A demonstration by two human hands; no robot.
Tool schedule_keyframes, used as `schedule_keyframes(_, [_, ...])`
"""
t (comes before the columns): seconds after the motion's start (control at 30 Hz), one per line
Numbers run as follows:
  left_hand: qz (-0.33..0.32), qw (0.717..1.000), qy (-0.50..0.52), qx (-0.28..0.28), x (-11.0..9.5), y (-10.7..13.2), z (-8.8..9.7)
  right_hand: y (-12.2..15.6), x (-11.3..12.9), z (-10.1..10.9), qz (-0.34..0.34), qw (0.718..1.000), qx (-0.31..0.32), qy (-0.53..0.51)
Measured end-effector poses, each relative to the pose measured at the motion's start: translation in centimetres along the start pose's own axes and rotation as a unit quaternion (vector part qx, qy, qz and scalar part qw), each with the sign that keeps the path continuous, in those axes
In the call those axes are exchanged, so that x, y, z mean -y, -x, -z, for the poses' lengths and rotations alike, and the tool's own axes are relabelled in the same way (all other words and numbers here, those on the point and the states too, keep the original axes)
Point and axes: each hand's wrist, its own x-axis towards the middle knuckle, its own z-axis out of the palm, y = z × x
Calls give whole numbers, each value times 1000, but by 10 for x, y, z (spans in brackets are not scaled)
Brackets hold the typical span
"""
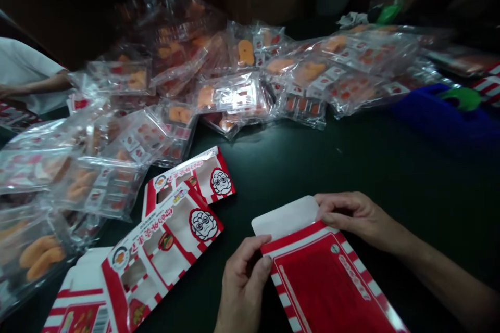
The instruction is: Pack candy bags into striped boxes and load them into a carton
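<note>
Both top corners are being pinched here: the red-and-white striped carton [320,281] is being clamped at its upper left by the thumb and fingers of the left hand [245,278], and at its upper right by the right hand [357,218], right beside the raised white flap [287,216]. The carton is being held tilted at the near edge of the view, its big red panel being turned upward, over the dark green tabletop [304,158].

Just to the left, a windowed carton [172,247] is being overlapped with a second windowed carton [228,182] behind it, and a flap-ended carton [80,291] is being partly covered by the nearer one. Farther out, the table is being crowded by heaped clear plastic packs [230,98], orange pieces being shown through the film. Over on the right, a blurred blue object [433,109] is being topped by something green [463,99]; at far left, a co-worker's white sleeve [29,65] is being glimpsed.
</note>
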Motion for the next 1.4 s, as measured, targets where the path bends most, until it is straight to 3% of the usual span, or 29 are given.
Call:
schedule_keyframes(0.1, [-31,999,-29,-23,-1,1,-3,0,5,-4,38,993,-66,86])
schedule_keyframes(0.23, [-18,997,11,-77,0,2,-7,4,10,-15,14,992,-119,29])
schedule_keyframes(0.37, [-8,985,101,-138,2,8,-8,7,11,-23,65,994,-65,57])
schedule_keyframes(0.47, [-37,990,57,-120,0,19,-6,8,12,-27,81,996,-10,43])
schedule_keyframes(0.57, [-56,992,37,-103,-3,31,-7,11,14,-33,44,998,8,39])
schedule_keyframes(0.8, [-12,990,11,-143,-8,39,-27,25,25,-47,34,995,27,89])
schedule_keyframes(1.17, [35,998,-25,-56,-13,64,-43,38,28,-42,63,985,71,143])
schedule_keyframes(1.3, [1,996,-54,-73,-26,53,-33,32,31,-35,-19,993,107,53])
schedule_keyframes(1.4, [7,998,-54,-42,-35,35,-23,28,28,-31,-97,987,130,-4])
